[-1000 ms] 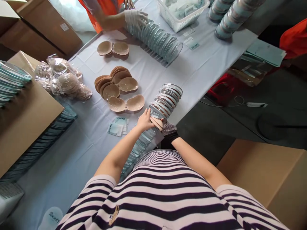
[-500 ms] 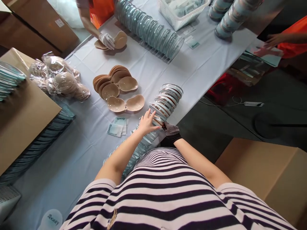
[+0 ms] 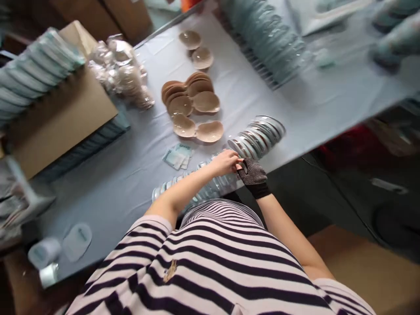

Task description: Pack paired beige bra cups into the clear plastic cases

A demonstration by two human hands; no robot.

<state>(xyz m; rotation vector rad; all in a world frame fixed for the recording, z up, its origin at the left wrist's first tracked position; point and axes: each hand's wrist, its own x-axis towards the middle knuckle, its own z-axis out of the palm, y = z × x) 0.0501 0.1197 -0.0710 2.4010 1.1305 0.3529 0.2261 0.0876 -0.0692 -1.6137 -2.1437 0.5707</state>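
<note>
Now hands (image 3: 238, 168) meet on clear cases (image 3: 256, 138) (labels blurred).

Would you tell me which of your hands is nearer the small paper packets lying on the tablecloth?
Left. The left hand sits just right of the paper packets; the gloved right hand lies farther right, beyond it.

No legible text: small sachets (image 3: 177, 156) on the table cloth (image 3: 131, 175) carry print too blurred to read (same for the round lid (image 3: 77, 235) near the front-left edge).
</note>
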